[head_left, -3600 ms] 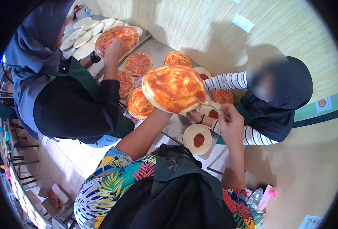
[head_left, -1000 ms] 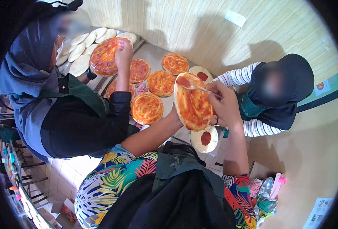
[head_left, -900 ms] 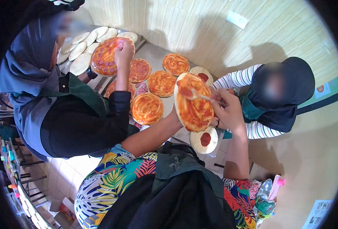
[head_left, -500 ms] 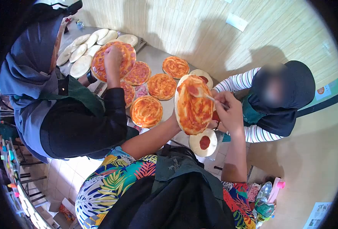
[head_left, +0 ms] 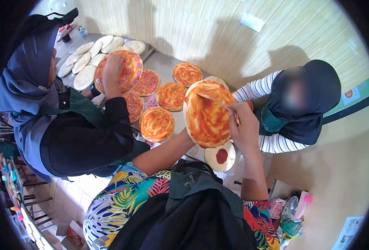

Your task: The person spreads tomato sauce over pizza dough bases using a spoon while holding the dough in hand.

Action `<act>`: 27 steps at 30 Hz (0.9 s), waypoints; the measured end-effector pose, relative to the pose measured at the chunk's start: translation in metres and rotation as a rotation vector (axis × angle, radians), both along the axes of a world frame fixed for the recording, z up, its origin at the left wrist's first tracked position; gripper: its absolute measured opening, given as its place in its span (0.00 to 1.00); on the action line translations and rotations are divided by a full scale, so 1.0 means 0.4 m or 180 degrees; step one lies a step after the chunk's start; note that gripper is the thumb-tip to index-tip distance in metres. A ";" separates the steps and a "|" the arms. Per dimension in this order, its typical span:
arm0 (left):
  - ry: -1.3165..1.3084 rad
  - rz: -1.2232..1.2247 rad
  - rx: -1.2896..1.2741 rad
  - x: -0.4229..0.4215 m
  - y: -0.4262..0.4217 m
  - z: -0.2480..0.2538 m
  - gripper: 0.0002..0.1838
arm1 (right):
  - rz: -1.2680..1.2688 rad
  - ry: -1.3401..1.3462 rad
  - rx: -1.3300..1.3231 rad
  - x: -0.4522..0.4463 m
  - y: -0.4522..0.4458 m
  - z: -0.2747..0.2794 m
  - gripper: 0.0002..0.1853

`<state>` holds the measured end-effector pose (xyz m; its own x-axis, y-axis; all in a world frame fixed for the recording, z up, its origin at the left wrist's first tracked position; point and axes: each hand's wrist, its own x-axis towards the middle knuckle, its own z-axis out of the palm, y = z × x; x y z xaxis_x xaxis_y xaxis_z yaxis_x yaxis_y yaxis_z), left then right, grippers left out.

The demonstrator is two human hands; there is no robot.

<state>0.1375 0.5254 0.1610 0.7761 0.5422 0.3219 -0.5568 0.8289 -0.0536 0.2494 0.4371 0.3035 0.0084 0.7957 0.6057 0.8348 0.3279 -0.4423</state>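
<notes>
A pizza base (head_left: 209,121) coated with streaky red sauce is held up in front of me, its pale rim showing. My left hand (head_left: 188,140) supports it from beneath; the fingers are hidden behind the dough. My right hand (head_left: 245,127) pinches the handle of a spoon (head_left: 220,103), whose bowl rests on the sauce near the upper part of the base. Just below this base, a pale dough round (head_left: 229,163) carries a dab of sauce in its middle.
Sauced bases (head_left: 156,124) and ham-topped ones (head_left: 146,83) lie on the metal table (head_left: 161,58). Plain dough rounds (head_left: 85,77) pile up at far left. A co-worker on the left (head_left: 84,129) tops a pizza (head_left: 128,73); another person (head_left: 272,116) stands right.
The spoon's bowl has slid left across the sauce, with my right hand following slightly downward. The held base now faces me more fully. The left co-worker's hand remains over their pizza.
</notes>
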 end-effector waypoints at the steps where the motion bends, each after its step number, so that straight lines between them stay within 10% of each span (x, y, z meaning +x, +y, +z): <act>1: -0.0043 0.0005 -0.0056 0.008 0.004 -0.012 0.28 | 0.0005 0.0117 0.0063 0.000 -0.002 -0.002 0.07; 27: -0.0337 0.0082 0.0152 -0.006 -0.020 0.004 0.32 | -0.0515 0.0751 -0.0632 -0.001 0.035 -0.027 0.05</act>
<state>0.1351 0.5175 0.1627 0.7223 0.5437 0.4273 -0.5714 0.8173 -0.0740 0.2492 0.4513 0.2926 0.2654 0.8747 0.4056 0.7360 0.0879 -0.6712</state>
